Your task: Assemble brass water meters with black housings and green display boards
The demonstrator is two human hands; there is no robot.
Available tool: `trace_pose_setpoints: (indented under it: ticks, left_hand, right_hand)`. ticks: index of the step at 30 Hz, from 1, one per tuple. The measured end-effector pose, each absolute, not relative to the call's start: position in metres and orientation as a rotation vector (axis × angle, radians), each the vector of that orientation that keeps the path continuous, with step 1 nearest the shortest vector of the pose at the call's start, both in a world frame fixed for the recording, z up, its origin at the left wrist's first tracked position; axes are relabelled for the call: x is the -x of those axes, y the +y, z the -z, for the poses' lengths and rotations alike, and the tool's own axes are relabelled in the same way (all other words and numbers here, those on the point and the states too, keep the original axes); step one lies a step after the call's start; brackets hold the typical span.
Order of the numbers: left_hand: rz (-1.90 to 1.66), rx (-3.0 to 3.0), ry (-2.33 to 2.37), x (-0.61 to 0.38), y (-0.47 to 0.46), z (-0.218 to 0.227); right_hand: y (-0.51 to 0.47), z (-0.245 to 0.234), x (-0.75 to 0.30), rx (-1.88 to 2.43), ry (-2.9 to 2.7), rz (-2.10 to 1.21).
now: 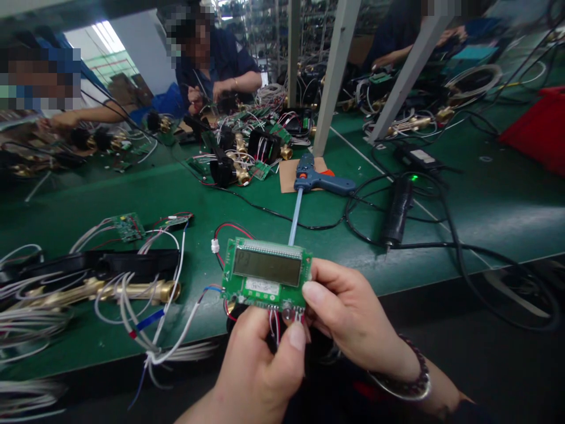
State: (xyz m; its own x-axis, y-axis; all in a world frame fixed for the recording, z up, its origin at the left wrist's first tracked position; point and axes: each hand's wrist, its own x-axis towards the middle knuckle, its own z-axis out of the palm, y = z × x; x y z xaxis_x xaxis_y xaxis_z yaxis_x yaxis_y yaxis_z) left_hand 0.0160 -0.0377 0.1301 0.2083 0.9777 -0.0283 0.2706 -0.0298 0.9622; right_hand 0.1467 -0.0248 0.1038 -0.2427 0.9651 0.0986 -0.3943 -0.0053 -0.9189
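Note:
A green circuit board (238, 288) with a grey LCD screen (267, 265) is held up over the front edge of the green bench. My left hand (260, 353) grips its lower edge, the thumb by the thin wires at the bottom. At the board's right end, my right hand (348, 318) pinches it between thumb and fingers. Faint characters show at the screen's left side. A red and black lead ends in a white connector (215, 245) beside the board's upper left. Behind the hands, part of a dark piece is mostly hidden.
Brass fittings (150, 291) with bundled white cables lie at left. A blue glue gun (326, 181) rests on cardboard beyond the board. A black electric screwdriver (397, 212) and looping black cable lie at right. Co-workers sit across the bench behind piled parts (265, 147); metal posts (335, 76) stand between.

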Motion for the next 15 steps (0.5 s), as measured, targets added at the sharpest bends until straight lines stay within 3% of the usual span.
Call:
trace_pose_setpoints:
  ticks: [15]
  left_hand:
    - [-0.935, -1.214, 1.291, -0.0208, -0.0396, -0.1303]
  right_hand:
    - [-0.0181, -0.1083, -0.1424, 0.857, -1.145, -1.412]
